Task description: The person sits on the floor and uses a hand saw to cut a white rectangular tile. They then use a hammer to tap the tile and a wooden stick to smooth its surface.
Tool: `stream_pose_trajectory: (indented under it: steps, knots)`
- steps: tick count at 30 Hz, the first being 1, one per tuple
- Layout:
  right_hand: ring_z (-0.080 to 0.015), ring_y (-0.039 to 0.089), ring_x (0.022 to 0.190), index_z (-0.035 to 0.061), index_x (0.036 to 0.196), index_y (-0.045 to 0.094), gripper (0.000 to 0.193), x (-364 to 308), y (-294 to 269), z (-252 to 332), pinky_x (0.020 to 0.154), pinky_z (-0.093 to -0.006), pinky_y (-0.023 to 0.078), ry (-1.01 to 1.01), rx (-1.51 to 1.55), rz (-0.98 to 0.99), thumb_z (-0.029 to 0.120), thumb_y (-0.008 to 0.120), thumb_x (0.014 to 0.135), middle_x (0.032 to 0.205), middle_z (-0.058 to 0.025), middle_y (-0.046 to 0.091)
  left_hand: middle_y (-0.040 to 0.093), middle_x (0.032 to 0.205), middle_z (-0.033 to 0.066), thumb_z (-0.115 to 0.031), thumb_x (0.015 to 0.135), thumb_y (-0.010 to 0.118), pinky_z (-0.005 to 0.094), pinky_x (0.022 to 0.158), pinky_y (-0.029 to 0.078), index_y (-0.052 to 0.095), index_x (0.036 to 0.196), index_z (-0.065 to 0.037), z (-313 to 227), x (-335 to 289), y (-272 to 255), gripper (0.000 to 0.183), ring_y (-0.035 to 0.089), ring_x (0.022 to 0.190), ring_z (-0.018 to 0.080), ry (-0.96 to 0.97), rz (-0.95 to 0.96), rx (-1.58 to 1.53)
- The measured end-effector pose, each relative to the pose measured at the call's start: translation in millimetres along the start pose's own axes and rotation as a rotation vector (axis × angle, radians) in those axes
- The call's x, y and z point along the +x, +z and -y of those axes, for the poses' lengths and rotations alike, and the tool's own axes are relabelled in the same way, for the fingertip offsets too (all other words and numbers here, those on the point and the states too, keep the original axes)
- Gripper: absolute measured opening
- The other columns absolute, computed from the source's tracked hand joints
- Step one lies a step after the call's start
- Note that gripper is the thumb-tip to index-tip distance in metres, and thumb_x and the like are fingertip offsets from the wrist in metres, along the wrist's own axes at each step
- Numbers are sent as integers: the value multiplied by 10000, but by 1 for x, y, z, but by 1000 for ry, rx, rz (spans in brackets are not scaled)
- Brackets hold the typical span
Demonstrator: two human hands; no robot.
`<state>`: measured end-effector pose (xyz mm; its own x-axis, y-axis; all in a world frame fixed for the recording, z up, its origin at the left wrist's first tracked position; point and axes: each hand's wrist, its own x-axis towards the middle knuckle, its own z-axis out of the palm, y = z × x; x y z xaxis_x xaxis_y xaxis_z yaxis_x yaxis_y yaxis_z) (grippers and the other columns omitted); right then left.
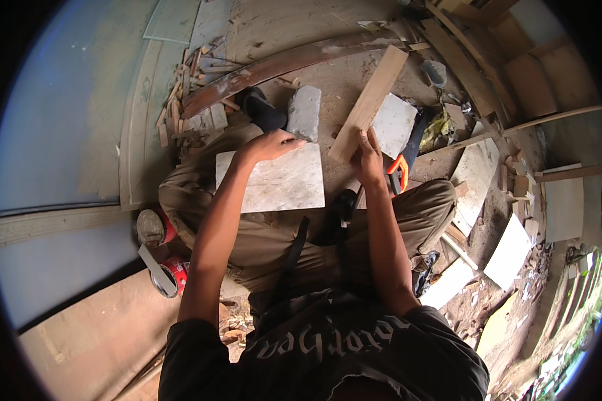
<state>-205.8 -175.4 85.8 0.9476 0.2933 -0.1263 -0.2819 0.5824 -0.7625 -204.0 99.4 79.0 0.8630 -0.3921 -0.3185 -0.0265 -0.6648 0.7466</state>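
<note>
A pale, grey-streaked flat board (281,184) lies across my lap. At its far edge is my left hand (274,146), with the fingers curled round that edge. My right hand (369,159) grips the lower end of a narrow wooden plank (374,97), which slants up and away to the right. Just beyond the left hand stands a rough grey block (304,110). Behind the plank lies a white square piece (393,123). A saw-like tool with an orange and black handle (398,172) is beside my right wrist.
Red tins (174,274) stand by my left knee. A curved brown timber (267,70) lies on the ground ahead, with wood offcuts (174,110) at its left end. More boards (508,250) and scraps litter the right side. A bluish panel (67,127) borders the left.
</note>
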Motion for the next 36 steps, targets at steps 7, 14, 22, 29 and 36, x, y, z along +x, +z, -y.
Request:
stream_pose_trajectory:
  steps: [7, 14, 22, 29, 36]
  knots:
    - [-239, 559, 1129, 61, 1459, 280, 508, -6, -4, 16, 921, -393, 485, 6, -72, 59, 225, 441, 1006, 1273, -152, 539, 448, 570, 90, -574, 933, 470, 385, 581, 394, 586, 743, 43, -38, -3, -1, 657, 409, 595, 150, -135, -53, 30]
    - [-169, 438, 1242, -22, 1438, 325, 527, -31, 46, 37, 1042, -299, 328, -23, -393, 150, 200, 498, 992, 1378, -110, 459, 615, 1110, 190, -500, 941, 477, 333, 934, 409, 547, 1209, 25, -79, 7, -8, 594, 559, 1068, 208, 129, -371, -378]
    - [-104, 598, 853, -48, 1111, 654, 363, -50, 58, 39, 766, -261, 479, -122, -770, 54, 189, 731, 847, 937, -76, 688, 616, 1005, 35, -320, 909, 610, 264, 806, 448, 579, 1164, -16, -95, -6, 11, 398, 563, 903, 108, 174, -342, -893]
    - [-75, 582, 655, -21, 876, 695, 255, -55, 66, 31, 603, -244, 465, -117, -900, -145, 221, 757, 822, 739, -44, 688, 587, 950, 14, -323, 919, 583, 253, 778, 432, 581, 1088, -19, -93, -16, 21, 347, 536, 862, 93, 190, -512, -972]
    - [-121, 614, 666, -3, 807, 681, 320, -37, 40, 24, 632, -263, 491, -242, -561, -290, 308, 681, 885, 708, -65, 663, 598, 975, 27, -320, 913, 566, 268, 793, 429, 578, 1112, 5, -85, -27, 31, 381, 544, 884, 112, 128, -442, -905]
